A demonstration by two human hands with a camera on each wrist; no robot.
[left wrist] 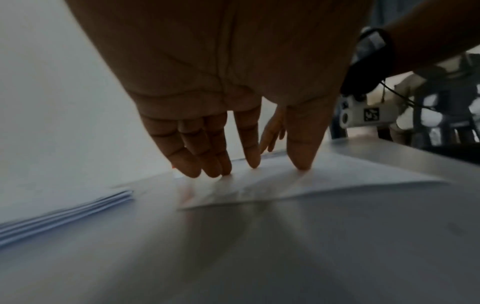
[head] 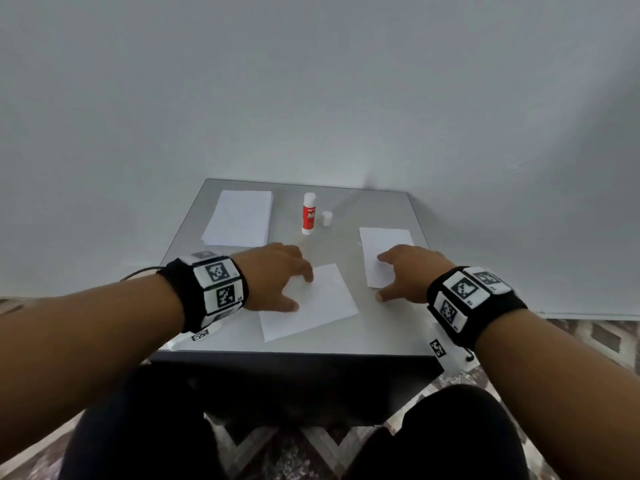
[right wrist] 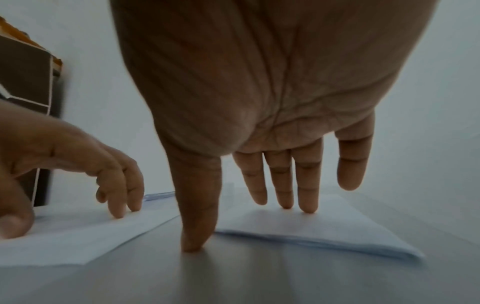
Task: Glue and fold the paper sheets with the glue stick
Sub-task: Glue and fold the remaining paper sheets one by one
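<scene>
Landmark: glue stick [head: 308, 213], upright and uncapped at the table's [head: 388, 337] far middle; cap [head: 327, 218] just beside it.
Left hand [head: 277, 277]: straight fingers press single sheet [head: 322, 306] nearer than the glue stick, grasping nothing.
Right hand [head: 408, 273]: relaxed fingers rest on folded sheets [head: 381, 242] right of it.
Paper stack [head: 239, 218]: left of it.

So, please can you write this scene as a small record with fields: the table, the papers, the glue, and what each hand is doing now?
surface: grey table against a white wall
single sheet: single sheet, flat, near the front edge
left hand: left hand, fingers straight, tips touching the single sheet
folded paper: folded paper, right side
right hand: right hand, fingertips on the folded paper, thumb on the table
paper stack: paper stack, back left, untouched
glue stick: glue stick, upright, back centre
cap: cap, standing apart, right of the glue stick
</scene>
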